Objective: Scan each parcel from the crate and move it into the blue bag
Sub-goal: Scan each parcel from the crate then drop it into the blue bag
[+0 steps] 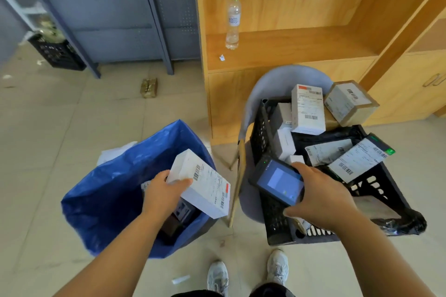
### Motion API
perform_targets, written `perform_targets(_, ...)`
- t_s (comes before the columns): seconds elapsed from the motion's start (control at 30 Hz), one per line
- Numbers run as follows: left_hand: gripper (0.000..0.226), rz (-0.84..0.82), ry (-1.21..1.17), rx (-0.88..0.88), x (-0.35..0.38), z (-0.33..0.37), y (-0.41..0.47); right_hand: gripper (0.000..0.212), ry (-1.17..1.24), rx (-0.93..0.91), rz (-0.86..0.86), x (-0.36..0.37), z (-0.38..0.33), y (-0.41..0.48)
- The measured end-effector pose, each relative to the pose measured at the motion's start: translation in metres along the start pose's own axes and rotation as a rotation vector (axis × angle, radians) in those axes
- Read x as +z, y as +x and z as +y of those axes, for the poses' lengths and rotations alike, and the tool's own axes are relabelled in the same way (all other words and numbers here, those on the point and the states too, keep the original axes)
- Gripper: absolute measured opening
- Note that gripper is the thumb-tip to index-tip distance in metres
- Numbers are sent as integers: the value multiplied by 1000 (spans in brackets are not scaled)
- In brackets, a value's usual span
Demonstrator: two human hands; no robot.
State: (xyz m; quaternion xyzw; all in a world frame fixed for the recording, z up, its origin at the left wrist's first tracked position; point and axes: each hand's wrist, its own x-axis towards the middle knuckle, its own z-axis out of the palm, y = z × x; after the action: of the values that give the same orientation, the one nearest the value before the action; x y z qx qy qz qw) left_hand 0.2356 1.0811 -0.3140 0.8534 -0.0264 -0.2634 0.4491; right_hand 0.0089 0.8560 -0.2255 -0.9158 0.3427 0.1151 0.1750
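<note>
Bagging: left hand (161,193), fingers curled, holds the parcel (205,188) over the eight-o'clock blue bag (108,188); right hand (321,195) grips the scanner (277,181); release likely next.

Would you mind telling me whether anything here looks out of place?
Yes. A brown parcel perches over the far rim of the heaped black crate and may slide off. A gold-wrapped packet lies alone on the floor, which is littered with paper scraps.

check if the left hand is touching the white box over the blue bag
Touching. The head view shows the left hand gripping the white box, thumb across its labelled top, over the blue bag.
</note>
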Motion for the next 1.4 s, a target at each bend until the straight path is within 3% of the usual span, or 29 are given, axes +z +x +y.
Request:
perform_targets(0.17, 32, 61, 77, 94, -19, -19, 9, 96, -5, -16, -11, 3, -11, 5)
perform_targets(0.3, 48, -85, 212, -6, -12, -27, 19, 97, -9, 13, -15, 1, -5, 3)
perform_targets(0.4, 24, -236, 280, -23, 5, -18, 21, 96, -4, 44, -20, -3, 6, -1)
perform_targets(0.5, 23, -309, 266, -38, 29, -2, 16, 94, 7, 103, -20, -7, 23, -8)
perform_targets(0.9, 17, -621, 341, 258, 186, 100, -16, 99, 76, 406, 12, -35, 143, -48)
perform_targets(1.1, 19, -692, 466, 408, 281, 142, -25, 95, 108, 501, 41, -53, 216, -55)
perform_targets(1.27, 48, -733, 599, 531, 358, 177, -31, 90, 115, 546, 83, -65, 268, -55)
perform_targets(1.4, 70, -694, 793, 785, 414, 208, -37, 89, 111, 564, 89, -68, 300, -53)
